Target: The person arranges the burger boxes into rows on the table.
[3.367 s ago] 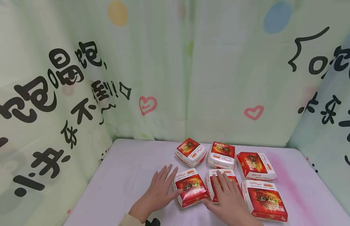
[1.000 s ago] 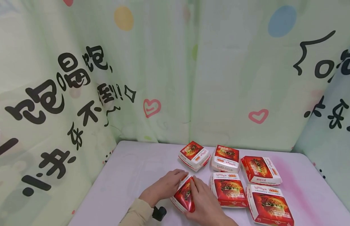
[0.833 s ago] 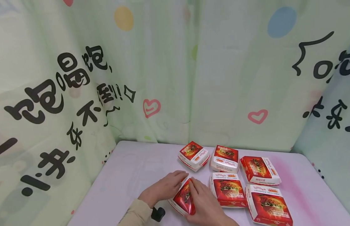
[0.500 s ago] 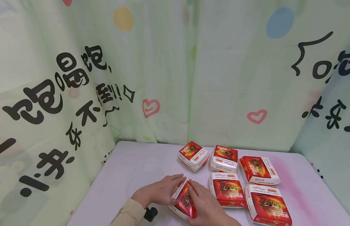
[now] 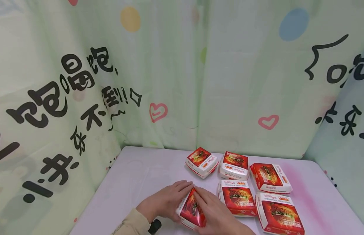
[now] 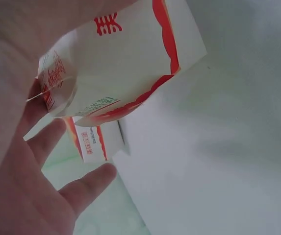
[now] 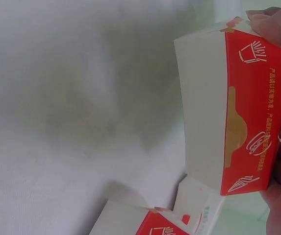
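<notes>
Between both hands is a red-and-white burger box (image 5: 191, 210), its lid printed with a burger and looking creased. My left hand (image 5: 165, 200) grips its left side, some fingers at the far edge. In the left wrist view, white side panels of the box (image 6: 125, 63) show, with two fingers spread away from it. My right hand (image 5: 218, 213) holds the right side, fingers laid along the lid's edge. From the right wrist, the box (image 7: 204, 107) appears tilted and raised off the table; fingertips wrap its far side. Its underside is partly hidden.
Several similar boxes stand to the right and behind: back left (image 5: 201, 162), back middle (image 5: 234, 164), back right (image 5: 271, 178), front middle (image 5: 237, 198) and front right (image 5: 279, 213). The white table (image 5: 135, 173) meets a printed curtain (image 5: 229, 81) at its back and sides.
Over three seconds ago, both hands were spread over the front boxes; now both grip the front left one, which is nearer me and turned. Within the last second, the hands shifted only slightly.
</notes>
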A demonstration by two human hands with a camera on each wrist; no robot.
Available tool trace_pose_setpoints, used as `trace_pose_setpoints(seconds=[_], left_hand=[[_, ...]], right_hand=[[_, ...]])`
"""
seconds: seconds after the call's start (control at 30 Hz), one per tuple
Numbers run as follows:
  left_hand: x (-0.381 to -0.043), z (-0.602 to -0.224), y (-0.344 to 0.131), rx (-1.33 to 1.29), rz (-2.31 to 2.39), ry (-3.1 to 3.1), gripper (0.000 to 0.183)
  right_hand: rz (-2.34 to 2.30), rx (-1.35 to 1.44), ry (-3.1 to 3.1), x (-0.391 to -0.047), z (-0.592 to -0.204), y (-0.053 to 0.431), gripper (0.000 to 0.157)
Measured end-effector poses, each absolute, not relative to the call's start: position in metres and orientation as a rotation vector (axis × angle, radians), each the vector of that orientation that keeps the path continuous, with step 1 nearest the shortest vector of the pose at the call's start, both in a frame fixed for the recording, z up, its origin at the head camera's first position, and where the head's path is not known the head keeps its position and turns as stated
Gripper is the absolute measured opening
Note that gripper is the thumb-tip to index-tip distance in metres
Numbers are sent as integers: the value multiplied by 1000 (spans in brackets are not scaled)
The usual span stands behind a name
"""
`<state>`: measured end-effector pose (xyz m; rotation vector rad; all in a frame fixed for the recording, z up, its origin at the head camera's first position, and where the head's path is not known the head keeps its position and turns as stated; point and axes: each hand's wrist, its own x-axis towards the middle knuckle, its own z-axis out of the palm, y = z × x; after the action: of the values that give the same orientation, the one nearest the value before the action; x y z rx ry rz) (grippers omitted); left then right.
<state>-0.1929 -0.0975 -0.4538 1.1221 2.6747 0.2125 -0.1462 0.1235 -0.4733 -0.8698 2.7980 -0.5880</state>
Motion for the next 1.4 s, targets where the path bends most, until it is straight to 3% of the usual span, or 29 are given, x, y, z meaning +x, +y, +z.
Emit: trace_pose_setpoints(seconds=[0.3, 0.57, 1.0, 1.4], left_hand=[[-188, -460, -101, 1154, 232, 2744, 109], [-177, -466, -104, 930, 198, 2855, 112], [-152, -471, -97, 791, 280, 2961, 109], [-144, -473, -97, 682, 415, 2748, 111]], right_hand=[[-600, -915, 2780, -144, -473, 127, 98], [-551, -847, 2853, -143, -473, 130, 83], [-577, -796, 2767, -147, -471, 134, 92], [-591, -1029, 2776, -147, -466, 142, 91]])
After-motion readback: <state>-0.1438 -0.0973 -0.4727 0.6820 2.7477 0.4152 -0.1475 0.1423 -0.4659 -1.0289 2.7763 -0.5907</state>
